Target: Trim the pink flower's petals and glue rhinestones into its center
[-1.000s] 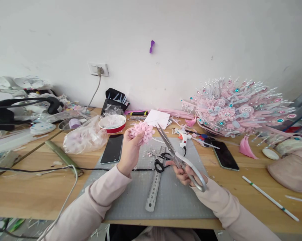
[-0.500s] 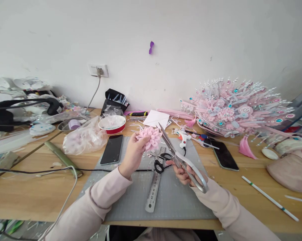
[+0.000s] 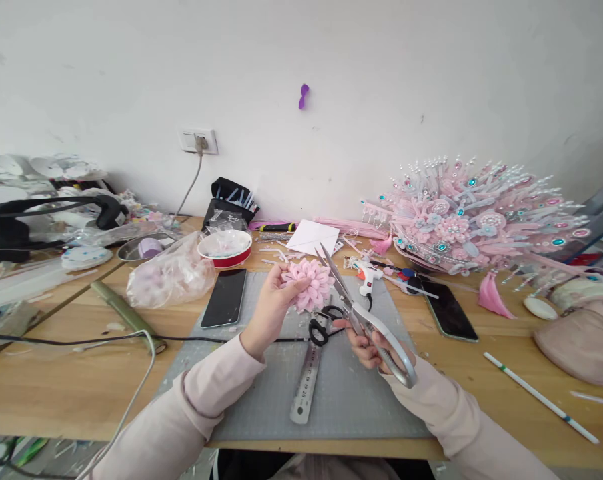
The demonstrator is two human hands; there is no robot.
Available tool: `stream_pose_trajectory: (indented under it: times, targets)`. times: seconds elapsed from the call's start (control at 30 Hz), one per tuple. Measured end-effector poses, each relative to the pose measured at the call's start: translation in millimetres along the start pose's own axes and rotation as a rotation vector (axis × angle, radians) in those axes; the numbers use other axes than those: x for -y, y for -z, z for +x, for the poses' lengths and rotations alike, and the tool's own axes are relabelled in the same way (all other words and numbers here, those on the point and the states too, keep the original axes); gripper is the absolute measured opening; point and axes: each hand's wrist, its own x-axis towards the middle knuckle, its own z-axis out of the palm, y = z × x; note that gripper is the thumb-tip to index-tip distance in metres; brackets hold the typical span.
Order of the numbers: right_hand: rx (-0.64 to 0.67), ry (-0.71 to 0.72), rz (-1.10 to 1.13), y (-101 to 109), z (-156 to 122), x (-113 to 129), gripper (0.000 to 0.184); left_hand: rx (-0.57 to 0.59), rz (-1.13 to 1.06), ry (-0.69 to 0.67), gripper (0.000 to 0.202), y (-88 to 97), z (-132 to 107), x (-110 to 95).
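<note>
Both hands grip: the left hand [image 3: 267,309] a pink flower [image 3: 311,285], the right hand [image 3: 362,349] silver scissors [image 3: 355,312].

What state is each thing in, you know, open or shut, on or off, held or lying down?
Pink flower: held in left hand
Silver scissors: held in right hand, blades slightly open
Black-handled scissors: lying down, partly hidden
Ruler: lying on mat
Left phone: screen dark
Right phone: screen dark
Plug: in wall socket
Black case: open
Glue gun: can't tell if on
</note>
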Motion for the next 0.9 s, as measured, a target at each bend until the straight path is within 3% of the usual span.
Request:
stream_pose_trajectory:
  times: [0.23, 0.53, 0.9]
  targets:
    - [-0.026, 0.014, 0.061, -2, 0, -1, 0.044, 0.036, 0.046, -0.006, 0.029, 0.0, 0, 3]
    - [0.016, 0.058, 0.085, 7, 0, -8, 0.055, 0.0, 0.024, 0.003, 0.034, -0.5, 1, 3]
    - [0.045, -0.004, 0.111, 12, 0, -10, 0.058, -0.007, -0.078, 0.036, 0.028, -0.2, 0, 2]
